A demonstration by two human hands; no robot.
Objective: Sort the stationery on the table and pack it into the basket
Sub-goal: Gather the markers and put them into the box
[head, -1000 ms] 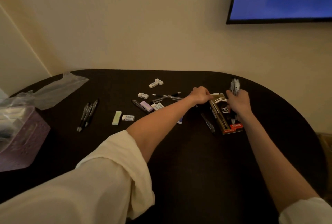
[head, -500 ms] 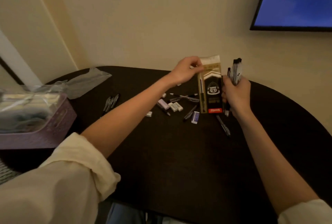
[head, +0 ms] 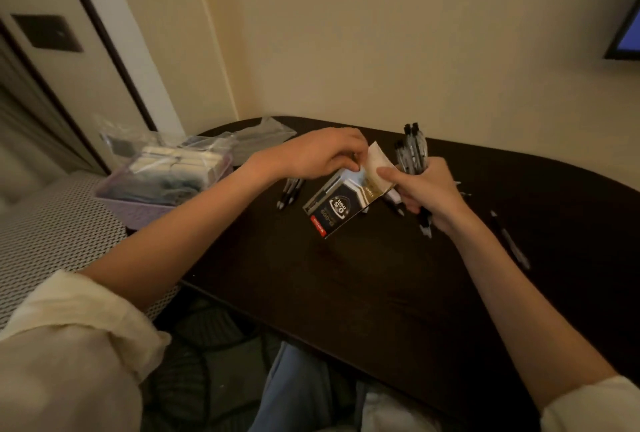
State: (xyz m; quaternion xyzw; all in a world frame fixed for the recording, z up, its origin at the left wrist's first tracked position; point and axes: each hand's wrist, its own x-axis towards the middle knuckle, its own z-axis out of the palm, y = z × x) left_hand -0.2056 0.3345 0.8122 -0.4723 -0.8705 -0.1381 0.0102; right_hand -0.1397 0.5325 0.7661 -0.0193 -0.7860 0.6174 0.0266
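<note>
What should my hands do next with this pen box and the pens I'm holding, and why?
Probably slide the pens into the pen box. The left hand pinches the box at its opened flap, while the right hand grips a bundle of pens right beside that opening and steadies the flap with its thumb. More pens lie on the table for later.

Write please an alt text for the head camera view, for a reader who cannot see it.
A person's left hand pulls open the flap of a black-and-gold pen box above a dark table, while the right hand steadies the box and grips a bundle of pens. A lilac basket stands at the left; loose pens lie behind the box.
</note>
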